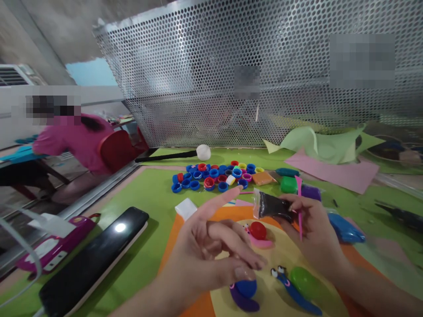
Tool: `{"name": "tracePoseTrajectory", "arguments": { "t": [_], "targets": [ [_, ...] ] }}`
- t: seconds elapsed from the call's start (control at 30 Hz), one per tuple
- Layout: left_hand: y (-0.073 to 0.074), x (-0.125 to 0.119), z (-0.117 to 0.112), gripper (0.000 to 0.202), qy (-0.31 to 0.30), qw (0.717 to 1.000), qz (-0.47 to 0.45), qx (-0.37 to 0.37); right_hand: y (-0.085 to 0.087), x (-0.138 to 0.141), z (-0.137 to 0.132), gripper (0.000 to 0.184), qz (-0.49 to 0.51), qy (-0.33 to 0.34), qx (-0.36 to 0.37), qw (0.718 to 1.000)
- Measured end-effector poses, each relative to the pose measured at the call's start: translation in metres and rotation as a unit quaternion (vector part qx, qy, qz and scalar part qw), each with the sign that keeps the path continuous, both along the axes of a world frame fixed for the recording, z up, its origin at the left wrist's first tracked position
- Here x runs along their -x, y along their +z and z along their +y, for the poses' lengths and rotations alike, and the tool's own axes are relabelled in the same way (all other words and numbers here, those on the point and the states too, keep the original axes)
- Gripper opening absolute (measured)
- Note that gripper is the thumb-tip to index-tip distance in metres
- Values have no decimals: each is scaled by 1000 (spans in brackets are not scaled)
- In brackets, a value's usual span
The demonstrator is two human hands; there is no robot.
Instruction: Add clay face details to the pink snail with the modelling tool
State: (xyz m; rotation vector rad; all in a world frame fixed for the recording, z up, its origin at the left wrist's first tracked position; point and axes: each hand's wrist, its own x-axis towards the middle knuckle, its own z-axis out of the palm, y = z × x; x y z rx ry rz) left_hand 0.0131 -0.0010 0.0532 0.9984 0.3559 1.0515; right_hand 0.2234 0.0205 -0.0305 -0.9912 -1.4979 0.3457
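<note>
My left hand (211,246) hovers over a yellow and orange sheet (280,259), fingers spread, forefinger stretched out, holding nothing. My right hand (313,229) grips a small packet of black clay (272,206) and a thin pink modelling stick (299,207) together. On the sheet lie clay snails: a pink one with a red shell (258,233), a purple one with a blue shell (245,294), and a blue one with a green shell (297,284).
Several coloured bottle caps (214,174) lie beyond the sheet, with clay blocks in orange (263,178), green (288,184) and blue (345,228). A phone (95,259) and a pink device (53,246) lie left. Paper sheets (330,154) and a perforated metal screen (264,66) stand behind. A person in pink (79,141) sits far left.
</note>
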Motion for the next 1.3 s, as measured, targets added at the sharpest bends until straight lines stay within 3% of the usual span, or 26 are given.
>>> {"name": "tracePoseTrajectory", "arguments": {
  "t": [0.23, 0.4, 0.57, 0.7, 0.97, 1.13, 1.3],
  "targets": [
    [-8, 5, 4, 74, -19, 999, -2, -46, 0, 1, 0, 22, -3, -1, 8, 1000],
    [-9, 6, 5, 74, -12, 999, 19, -30, -1, 1, 1, 22, -5, -1, 13, 1000],
    [-5, 5, 4, 57, 13, 999, 43, -22, -1, 1, 2, 21, -7, 1, 19, 1000],
    [-5, 3, 6, 49, -4, 999, 34, -28, 1, 1, 1, 20, -13, 4, 18, 1000],
    [-7, 5, 6, 50, 7, 999, 47, -27, 1, 0, 1, 23, -21, 1, 40, 999],
    [-5, 1, 5, 61, 27, 998, 43, -35, -3, -1, 6, 27, -14, -12, 78, 997],
    [-7, 2, 6, 59, 0, 998, 31, -55, -7, -4, 11, 28, -15, -36, 93, 995]
  ]
}}
